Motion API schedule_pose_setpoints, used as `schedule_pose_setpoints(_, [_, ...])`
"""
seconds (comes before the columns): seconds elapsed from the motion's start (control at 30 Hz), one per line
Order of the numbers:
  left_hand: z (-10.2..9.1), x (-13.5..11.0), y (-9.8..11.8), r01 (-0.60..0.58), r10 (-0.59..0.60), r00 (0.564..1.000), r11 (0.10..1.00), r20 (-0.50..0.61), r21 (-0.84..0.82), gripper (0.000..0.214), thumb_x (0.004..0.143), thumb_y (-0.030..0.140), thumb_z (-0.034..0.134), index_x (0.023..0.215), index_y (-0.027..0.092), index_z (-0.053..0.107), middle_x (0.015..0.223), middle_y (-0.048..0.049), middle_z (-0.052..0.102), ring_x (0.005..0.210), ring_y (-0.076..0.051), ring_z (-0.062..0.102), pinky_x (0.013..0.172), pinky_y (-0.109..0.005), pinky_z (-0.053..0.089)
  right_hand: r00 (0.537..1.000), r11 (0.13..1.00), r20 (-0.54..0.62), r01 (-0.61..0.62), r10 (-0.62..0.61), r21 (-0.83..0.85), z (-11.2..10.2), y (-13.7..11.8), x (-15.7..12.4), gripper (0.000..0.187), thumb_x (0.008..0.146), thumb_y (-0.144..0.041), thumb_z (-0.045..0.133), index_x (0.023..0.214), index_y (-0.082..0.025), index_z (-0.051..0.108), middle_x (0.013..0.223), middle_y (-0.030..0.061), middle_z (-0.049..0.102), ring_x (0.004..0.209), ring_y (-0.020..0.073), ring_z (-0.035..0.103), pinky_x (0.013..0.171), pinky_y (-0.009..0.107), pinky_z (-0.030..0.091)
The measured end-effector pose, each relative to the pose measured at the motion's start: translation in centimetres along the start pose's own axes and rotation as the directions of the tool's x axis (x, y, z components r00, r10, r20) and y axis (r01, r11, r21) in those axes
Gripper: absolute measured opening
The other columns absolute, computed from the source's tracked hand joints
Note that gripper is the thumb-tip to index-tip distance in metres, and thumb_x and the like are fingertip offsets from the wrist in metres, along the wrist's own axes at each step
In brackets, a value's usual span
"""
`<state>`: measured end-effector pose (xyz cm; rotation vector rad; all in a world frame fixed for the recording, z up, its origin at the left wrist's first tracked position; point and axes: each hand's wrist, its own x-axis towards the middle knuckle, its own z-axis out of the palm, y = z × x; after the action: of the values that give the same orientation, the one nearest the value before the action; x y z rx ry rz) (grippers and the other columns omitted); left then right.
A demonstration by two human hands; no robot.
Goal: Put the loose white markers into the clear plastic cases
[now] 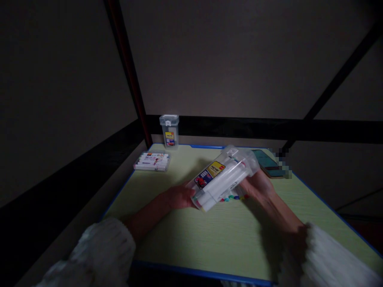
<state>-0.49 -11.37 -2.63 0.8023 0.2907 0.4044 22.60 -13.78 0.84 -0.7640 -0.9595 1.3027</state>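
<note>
A clear plastic marker case (223,175) with a yellow and red label is lifted a little above a pale green table (209,243), lying on its side. Several white markers stick out of its near end. My left hand (179,197) grips that near end. The far, upper part is held in my right hand (259,185), fingers wrapped round it. Several coloured marker caps (233,197) show on the table just under the case.
A flat clear pack of white markers (152,161) lies at the far left of the table. Behind it a tall clear case (169,131) stands upright at the back edge. A dark teal phone-like object (266,161) lies at the far right. Black frame bars run around the table.
</note>
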Motion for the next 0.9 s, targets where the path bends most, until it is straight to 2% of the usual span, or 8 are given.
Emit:
schedule_pose_setpoints(0.13, [1.1,0.6,0.0,-0.133,0.136,0.987,0.990,-0.083,0.038,0.060,0.047,0.028,0.078,0.101,0.017,0.056,0.095,-0.0067,0.064,0.084,-0.020,0.060,0.076,-0.034,0.046,0.995,0.988,-0.082,-0.039,0.052,0.152,1.2,0.8,0.0,0.035,0.073,-0.055,0.051,0.093,-0.027,0.057,0.106,0.0038,0.058,0.104,0.0211,0.053,0.086,0.039,0.047])
schedule_pose_setpoints(0.2, [1.2,0.9,-0.3,-0.199,0.213,0.963,0.975,-0.165,0.098,0.058,0.048,0.028,0.078,0.100,0.016,0.056,0.098,-0.0082,0.063,0.087,-0.021,0.059,0.078,-0.036,0.046,0.992,0.984,-0.062,-0.099,0.109,0.146,1.9,1.6,-0.3,0.033,0.072,-0.053,0.054,0.092,-0.027,0.057,0.107,0.0036,0.057,0.100,0.0200,0.055,0.086,0.037,0.047])
schedule_pose_setpoints(0.3, [1.1,1.3,-0.6,-0.284,0.334,0.905,0.936,-0.262,0.209,0.059,0.049,0.027,0.077,0.102,0.017,0.053,0.101,-0.0094,0.061,0.090,-0.024,0.058,0.079,-0.039,0.045,0.990,0.991,0.020,-0.137,0.137,-0.008,3.1,3.0,-1.1,0.038,0.072,-0.045,0.059,0.105,-0.029,0.051,0.111,0.0024,0.054,0.099,0.0191,0.055,0.086,0.038,0.046])
schedule_pose_setpoints(0.47, [1.5,1.5,-0.6,-0.437,0.555,0.793,0.806,-0.252,0.400,0.067,0.050,0.023,0.077,0.110,0.015,0.047,0.108,-0.0105,0.058,0.098,-0.025,0.055,0.085,-0.038,0.043,0.986,0.955,0.125,-0.070,0.110,-0.287,4.6,4.2,-2.4,0.069,0.070,-0.041,0.062,0.129,-0.028,0.028,0.130,0.0083,0.040,0.103,0.0195,0.052,0.090,0.041,0.041])
schedule_pose_setpoints(0.57, [2.0,1.4,-0.4,-0.430,0.609,0.759,0.735,-0.230,0.525,0.074,0.051,0.022,0.077,0.116,0.015,0.043,0.114,-0.0114,0.054,0.104,-0.027,0.052,0.090,-0.039,0.040,0.982,0.954,0.182,0.000,0.057,-0.299,4.8,4.3,-2.5,0.074,0.068,-0.037,0.065,0.130,-0.028,0.026,0.129,0.0086,0.041,0.104,0.0200,0.051,0.092,0.041,0.039])
schedule_pose_setpoints(0.67, [2.3,1.3,-0.4,-0.403,0.621,0.757,0.690,-0.206,0.601,0.078,0.053,0.021,0.076,0.121,0.016,0.038,0.122,-0.0127,0.049,0.110,-0.028,0.048,0.094,-0.040,0.038,0.974,0.951,0.228,0.068,0.003,-0.302,4.7,4.4,-2.3,0.070,0.067,-0.034,0.066,0.128,-0.028,0.031,0.128,0.0080,0.042,0.106,0.0211,0.050,0.090,0.041,0.040])
schedule_pose_setpoints(0.8, [2.3,1.2,-0.6,-0.368,0.608,0.774,0.659,-0.177,0.656,0.076,0.059,0.021,0.072,0.124,0.018,0.034,0.122,-0.0124,0.049,0.113,-0.027,0.046,0.096,-0.041,0.037,0.985,0.932,0.172,0.065,-0.003,-0.357,4.4,4.5,-2.3,0.076,0.065,-0.033,0.067,0.131,-0.029,0.028,0.131,0.0088,0.038,0.104,0.0226,0.050,0.084,0.042,0.043])
schedule_pose_setpoints(0.9, [2.6,0.9,-0.3,-0.346,0.627,0.756,0.624,-0.185,0.700,0.081,0.057,0.019,0.073,0.126,0.019,0.031,0.123,-0.0109,0.048,0.117,-0.029,0.042,0.099,-0.041,0.033,0.992,0.919,0.127,0.072,-0.024,-0.387,4.6,4.5,-2.5,0.080,0.064,-0.033,0.068,0.132,-0.028,0.025,0.131,0.0091,0.037,0.104,0.0224,0.049,0.085,0.042,0.043])
